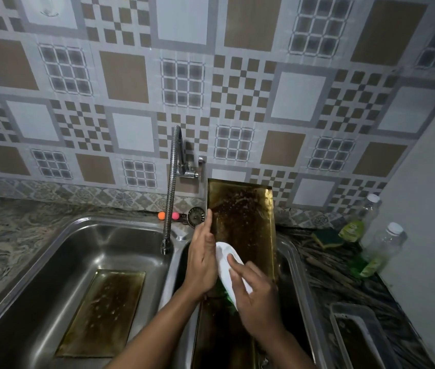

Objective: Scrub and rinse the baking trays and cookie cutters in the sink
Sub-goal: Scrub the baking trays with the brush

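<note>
A long brass-coloured baking tray (pixel 245 219) stands tilted up in the right sink basin, its far end leaning toward the wall, its face speckled with brown grime. My left hand (pixel 202 259) grips the tray's left edge, thumb up along the rim. My right hand (pixel 255 296) holds a white scrubber (pixel 224 258) with a green underside against the tray's lower part. A second dirty tray (pixel 104 312) lies flat in the left basin (pixel 51 262). No cookie cutters are visible.
A flexible chrome tap (pixel 169 206) hangs over the divider between the basins. On the dark counter to the right sit a green-yellow sponge (pixel 327 237), two clear bottles with green liquid (pixel 378 251) and a clear plastic container (pixel 357 336). Patterned tiles cover the wall behind.
</note>
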